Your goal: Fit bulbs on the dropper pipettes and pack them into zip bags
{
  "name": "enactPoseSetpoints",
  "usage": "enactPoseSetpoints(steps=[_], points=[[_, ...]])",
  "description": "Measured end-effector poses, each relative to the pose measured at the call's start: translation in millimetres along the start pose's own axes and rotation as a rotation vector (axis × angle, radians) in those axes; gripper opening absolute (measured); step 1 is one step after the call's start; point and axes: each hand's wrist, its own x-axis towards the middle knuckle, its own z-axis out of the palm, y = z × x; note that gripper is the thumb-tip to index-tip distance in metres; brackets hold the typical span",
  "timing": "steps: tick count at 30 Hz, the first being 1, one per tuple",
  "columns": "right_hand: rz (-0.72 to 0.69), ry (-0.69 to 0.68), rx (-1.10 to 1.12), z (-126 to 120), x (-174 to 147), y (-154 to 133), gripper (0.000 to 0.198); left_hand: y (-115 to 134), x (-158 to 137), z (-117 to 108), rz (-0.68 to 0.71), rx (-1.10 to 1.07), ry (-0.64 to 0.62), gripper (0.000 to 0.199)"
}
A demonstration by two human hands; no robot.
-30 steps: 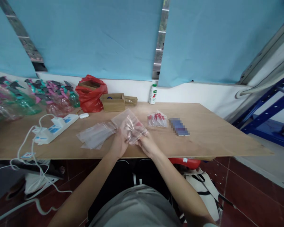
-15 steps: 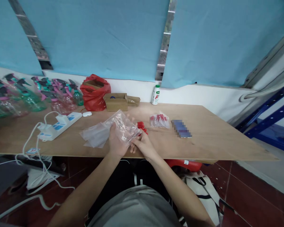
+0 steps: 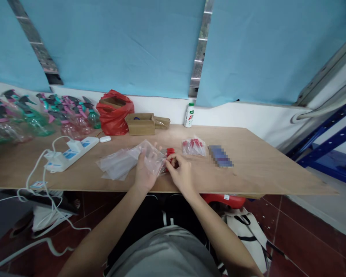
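My left hand (image 3: 144, 174) holds a clear plastic bag (image 3: 153, 157), thumb on top and fingers behind it. At the bag's right edge my right hand (image 3: 180, 172) pinches with thumb and forefinger. Just beyond my fingertips lie several small red-handled pieces (image 3: 169, 151) with thin metal shafts; my right hand partly covers them, and their exact kind is unclear. More flat clear bags (image 3: 115, 164) are spread on the table to the left. To the right sits a filled clear bag (image 3: 193, 147) with red-ended pieces inside.
A phone (image 3: 220, 157) lies at the right on the wooden table (image 3: 262, 165). On the left are a power strip (image 3: 72, 156) with cables and several spray bottles (image 3: 37, 121). Along the back stand a red bag (image 3: 115, 115), a cardboard box (image 3: 140, 125) and a white bottle (image 3: 189, 116).
My right hand has shifted slightly up and right along the bag's edge, its fingers now curled. The bag has turned and lowered a little in my left hand.
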Motion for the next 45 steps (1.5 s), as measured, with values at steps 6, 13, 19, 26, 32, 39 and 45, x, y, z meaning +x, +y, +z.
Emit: enactPoseSetpoints(steps=[6, 13, 19, 26, 32, 39, 45], points=[[0.002, -0.137, -0.107, -19.8, 16.2, 23.7, 0.016, 15.8, 11.9, -1.6, 0.020, -0.038, 0.126, 0.037], [0.007, -0.312, -0.279, -36.9, 22.6, 41.4, 0.015, 30.1, 26.6, -15.2, 0.071, -0.196, 0.165, 0.056], [-0.090, -0.231, -0.424, -25.6, 16.4, 38.9, 0.032, 26.2, 29.5, -20.3, 0.032, -0.203, 0.171, 0.064], [-0.219, -0.167, -0.581, -8.2, 9.8, 39.9, 0.026, 25.1, 31.8, -23.0, 0.020, -0.172, 0.128, 0.055], [-0.199, -0.146, -0.481, -4.5, 8.9, 39.0, 0.024, 25.7, 31.5, -22.9, 0.024, -0.194, 0.134, 0.057], [-0.038, 0.076, -0.158, -12.6, 11.7, 37.1, 0.023, 26.4, 34.0, -24.2, 0.128, -0.202, 0.202, 0.056], [-0.112, 0.151, -0.091, -18.5, 6.7, 26.8, 0.011, 26.0, 37.5, -28.1, 0.168, -0.212, 0.232, 0.056]])
